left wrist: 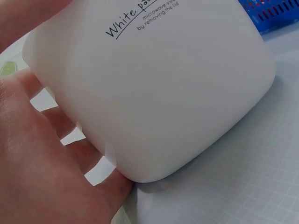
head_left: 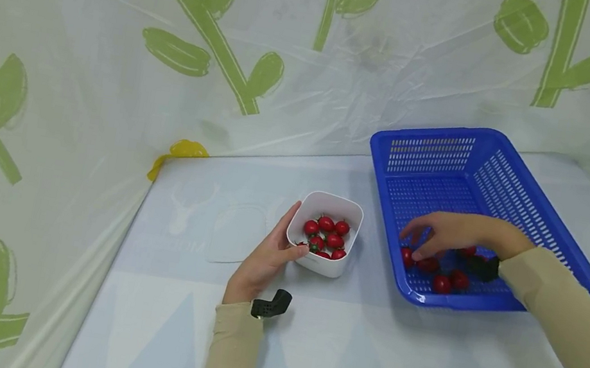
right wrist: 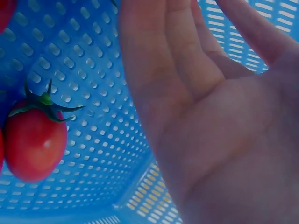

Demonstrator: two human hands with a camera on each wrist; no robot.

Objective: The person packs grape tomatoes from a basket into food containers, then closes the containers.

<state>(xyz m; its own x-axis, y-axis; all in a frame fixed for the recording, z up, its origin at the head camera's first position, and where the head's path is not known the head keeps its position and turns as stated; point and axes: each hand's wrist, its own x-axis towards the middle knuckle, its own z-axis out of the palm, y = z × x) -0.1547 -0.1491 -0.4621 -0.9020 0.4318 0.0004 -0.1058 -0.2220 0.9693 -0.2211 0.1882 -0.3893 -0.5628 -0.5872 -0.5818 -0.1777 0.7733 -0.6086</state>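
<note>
A white square container [head_left: 324, 267] stands on the table with several cherry tomatoes [head_left: 326, 224] inside. My left hand [head_left: 266, 260] grips it from the left, thumb at the near rim and fingers along the side. In the left wrist view the container's printed wall [left wrist: 173, 93] fills most of the picture. Over the near left part of a blue basket [head_left: 406, 288] hovers my right hand [head_left: 453, 231], thumb and fingers apart, just above a cherry tomato [head_left: 407, 257]. Nothing shows in its grasp. The right wrist view has a cherry tomato [right wrist: 35, 142] with a green stem beside the hand.
More cherry tomatoes [head_left: 442, 283] lie in the basket's near part, some hidden under the right hand and wrist. A flat, pale rounded-square outline [head_left: 238, 234] lies left of the container. Behind the table hangs a white sheet [head_left: 92, 33] with green leaf prints.
</note>
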